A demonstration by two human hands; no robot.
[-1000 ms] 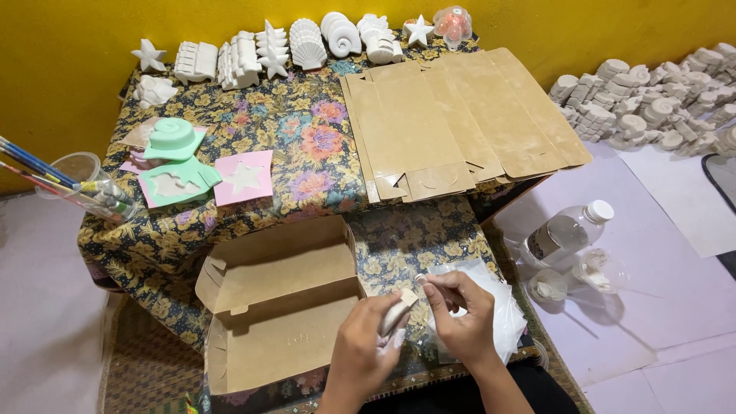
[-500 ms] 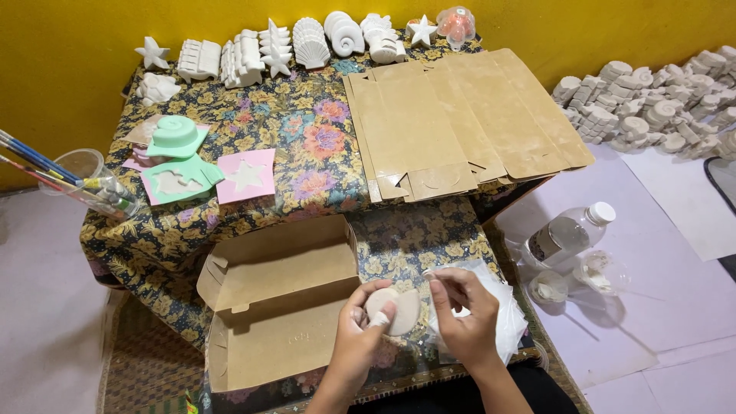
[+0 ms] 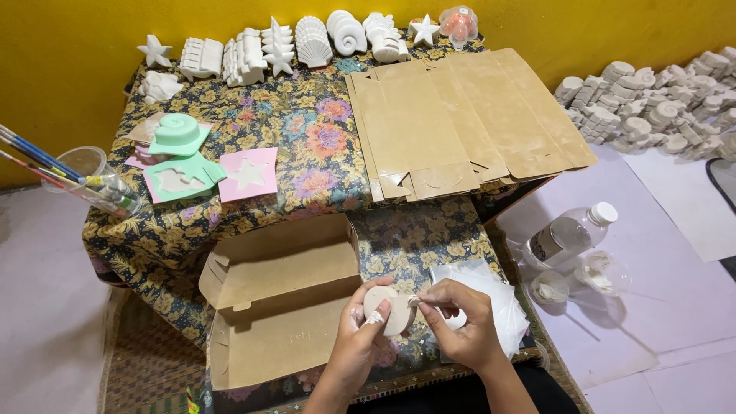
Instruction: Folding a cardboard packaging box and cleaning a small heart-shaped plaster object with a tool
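A small round plaster piece [image 3: 389, 310], pale tan and whitish, sits upright between the two hands over the near edge of the flowered tablecloth [image 3: 307, 130]. The left hand [image 3: 360, 337] has its fingers [image 3: 376, 316] curled around the piece's left side and back, gripping it, with white dust on the fingertips. The right hand [image 3: 460, 322] is pinched closed, thumb and forefinger pressed together at the piece's right edge; whether they nip a tiny bit of something there is too small to tell. Just beyond the right fingers, and partly under that hand, lies a stack of clear plastic bags [image 3: 491, 295]. To the left of the left fingers an open brown cardboard box [image 3: 276, 307] lies with its flaps spread. Well beyond both hands' fingertips are flat unfolded cardboard boxes [image 3: 460, 115], and farther still a row of white plaster shells and stars [image 3: 307, 38] along the yellow wall. Far left of the left fingers stand a clear cup of paintbrushes [image 3: 84, 172] and green and pink painted shapes [image 3: 199, 165]. Off to the right of the right fingers, on the floor, lies a clear plastic bottle [image 3: 571, 234].
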